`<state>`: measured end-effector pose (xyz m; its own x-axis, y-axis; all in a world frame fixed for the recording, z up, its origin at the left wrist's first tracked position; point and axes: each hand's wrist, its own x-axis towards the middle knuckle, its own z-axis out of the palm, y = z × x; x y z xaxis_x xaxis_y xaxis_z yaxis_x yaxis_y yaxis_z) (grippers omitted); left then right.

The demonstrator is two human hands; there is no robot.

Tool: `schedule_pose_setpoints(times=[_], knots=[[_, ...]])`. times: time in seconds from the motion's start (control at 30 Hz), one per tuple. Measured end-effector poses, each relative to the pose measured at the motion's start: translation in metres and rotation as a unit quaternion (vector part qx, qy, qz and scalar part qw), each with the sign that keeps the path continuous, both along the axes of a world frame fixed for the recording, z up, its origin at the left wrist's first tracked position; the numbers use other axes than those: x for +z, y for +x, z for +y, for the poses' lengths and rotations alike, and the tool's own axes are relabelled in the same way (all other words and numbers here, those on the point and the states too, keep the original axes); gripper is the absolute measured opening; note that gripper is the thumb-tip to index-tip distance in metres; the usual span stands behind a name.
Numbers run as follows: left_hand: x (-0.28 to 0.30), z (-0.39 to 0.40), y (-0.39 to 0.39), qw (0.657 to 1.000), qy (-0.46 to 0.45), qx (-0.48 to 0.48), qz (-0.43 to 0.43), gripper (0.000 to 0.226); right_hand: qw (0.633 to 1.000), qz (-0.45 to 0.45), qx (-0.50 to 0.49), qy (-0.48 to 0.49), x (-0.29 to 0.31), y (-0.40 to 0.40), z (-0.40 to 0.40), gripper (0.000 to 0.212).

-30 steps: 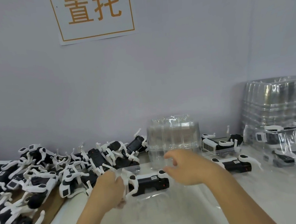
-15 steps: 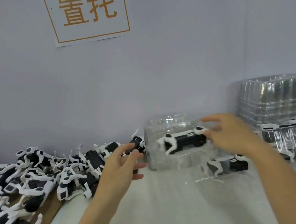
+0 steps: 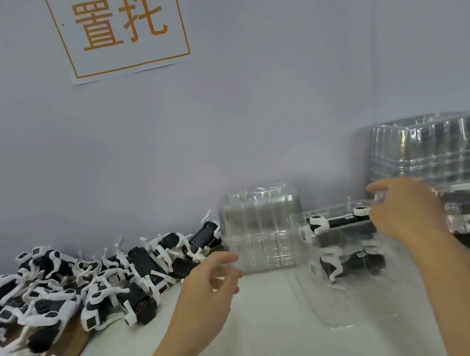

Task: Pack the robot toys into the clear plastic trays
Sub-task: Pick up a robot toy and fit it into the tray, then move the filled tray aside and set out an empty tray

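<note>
Pale tabletop against grey wall, sign above. Progress: early. Packed trays at right; empty tray stack at centre; loose toy pile at left, unpacked. Right hand raised, grip curled on clear tray holding one robot toy. Left hand relaxed, grip empty.

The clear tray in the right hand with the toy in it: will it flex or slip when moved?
Probably flexes: the clear tray looks thin-walled. Likely slippery, given its glossy sheen. The robot toy sits high, so it may tip; the right hand grips one end.
</note>
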<state>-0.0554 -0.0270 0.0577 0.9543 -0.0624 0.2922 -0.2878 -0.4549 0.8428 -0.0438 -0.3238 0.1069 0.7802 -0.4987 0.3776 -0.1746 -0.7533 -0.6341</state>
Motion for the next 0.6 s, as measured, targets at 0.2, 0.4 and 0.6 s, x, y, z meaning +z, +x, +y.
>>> schedule_pose_setpoints(times=[0.2, 0.4, 0.6], knots=[[-0.007, 0.000, 0.001, 0.997, 0.061, -0.011, -0.034, 0.023, 0.983, 0.066, 0.171, -0.005, 0.004, 0.001, 0.014, 0.026], [0.003, -0.005, 0.024, 0.987, 0.093, 0.016, -0.133, 0.022, 0.985, 0.060, 0.163, 0.011, 0.000, 0.007, 0.003, 0.015], [0.035, -0.032, 0.093, 0.940, 0.268, 0.006, -0.210, 0.045, 0.985, 0.015, 0.172, 0.012, -0.003, 0.012, 0.005, 0.014]])
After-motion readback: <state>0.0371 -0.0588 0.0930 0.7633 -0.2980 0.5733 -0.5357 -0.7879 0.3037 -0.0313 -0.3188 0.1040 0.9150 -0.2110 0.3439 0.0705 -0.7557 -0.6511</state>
